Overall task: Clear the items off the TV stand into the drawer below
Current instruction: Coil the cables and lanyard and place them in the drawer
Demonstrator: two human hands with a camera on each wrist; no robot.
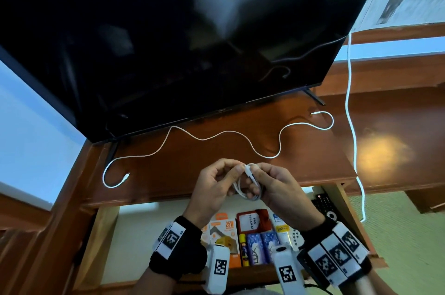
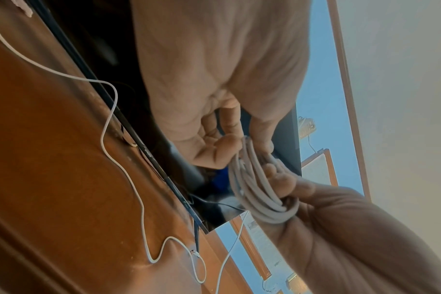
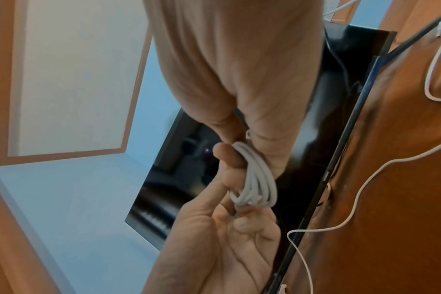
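A small coil of white cable (image 1: 249, 186) is held between both hands above the front edge of the TV stand (image 1: 313, 150). My left hand (image 1: 237, 169) pinches the top of the coil (image 2: 254, 187) with thumb and fingertips. My right hand (image 1: 256, 175) grips the coil (image 3: 258, 183) from the other side, fingers curled through the loops. A second, long white cable (image 1: 240, 137) lies uncoiled in waves across the stand top, in front of the TV (image 1: 168, 42). The open drawer (image 1: 106, 234) sits directly below the hands.
The drawer holds an orange charger box (image 1: 224, 229), a red badge holder (image 1: 250, 221), blue packets (image 1: 261, 246) and a black remote (image 1: 322, 203). A third white cable (image 1: 351, 126) hangs down past the stand's right side. The TV's feet stand on the stand top.
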